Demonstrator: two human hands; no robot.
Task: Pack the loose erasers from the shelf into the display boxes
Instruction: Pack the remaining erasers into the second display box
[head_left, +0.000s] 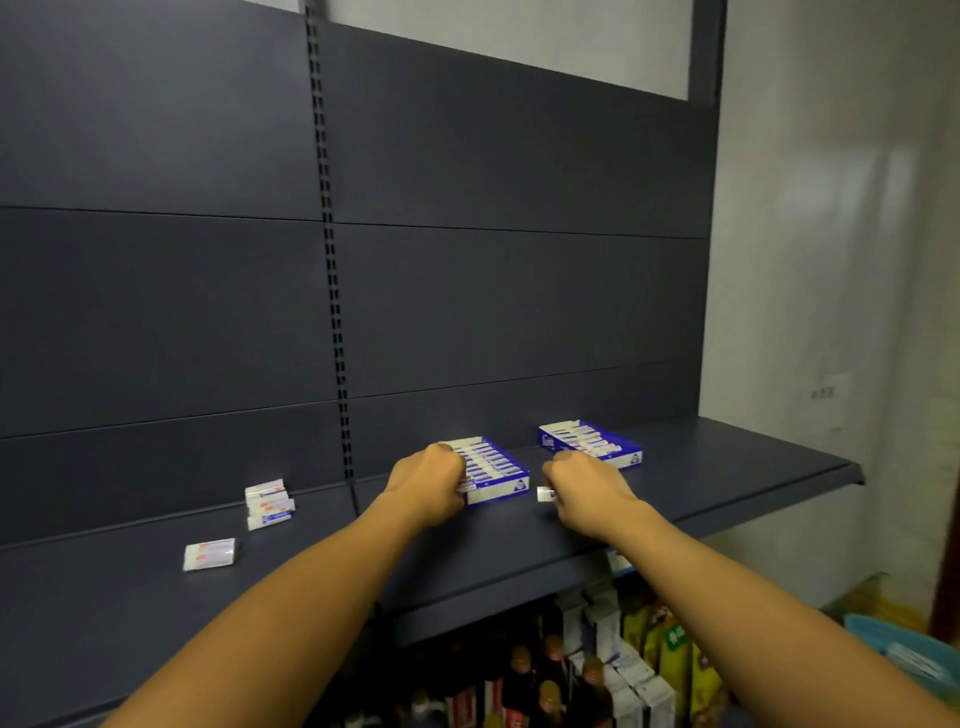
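In the head view we curl our left hand (428, 480) against the near display box (493, 470), seemingly pressing an eraser in, while our right hand (587, 488) pinches a white eraser (543, 493) just beside it. Both boxes, including the far box (592, 442), look nearly full; a small stack (268, 504) and a single eraser (209, 554) remain loose on the shelf (727, 467).

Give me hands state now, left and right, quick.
Left hand: fingers curled at the front corner of the near display box, gripping an eraser there.
Right hand: pinching a small white eraser just above the shelf.
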